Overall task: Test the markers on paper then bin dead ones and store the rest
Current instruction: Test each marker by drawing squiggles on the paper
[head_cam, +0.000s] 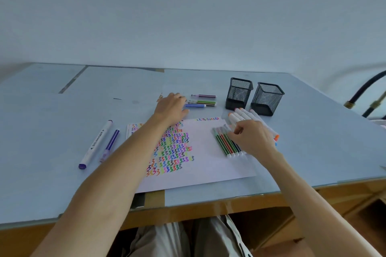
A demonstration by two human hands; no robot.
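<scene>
- While the left hand (171, 108) lies flat past the paper (200, 165), fingers relaxed, three thin markers (201, 101) lie just right of its fingertips.
- Right hand (251, 139) rests over a row of thin markers (224, 144) on the paper, fingers curled at their tips; whether it pinches one I cannot tell.
- Fat white markers (243, 116) lie just beyond it, near two mesh cups (253, 96).

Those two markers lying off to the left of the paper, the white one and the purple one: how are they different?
The white marker is longer and thicker than the purple marker. The white marker has a pale barrel with printed text and a purple near end; the purple marker has a dark purple barrel with a pale, see-through near end. Both lie side by side on the table, angled the same way, untouched by either hand.
</scene>
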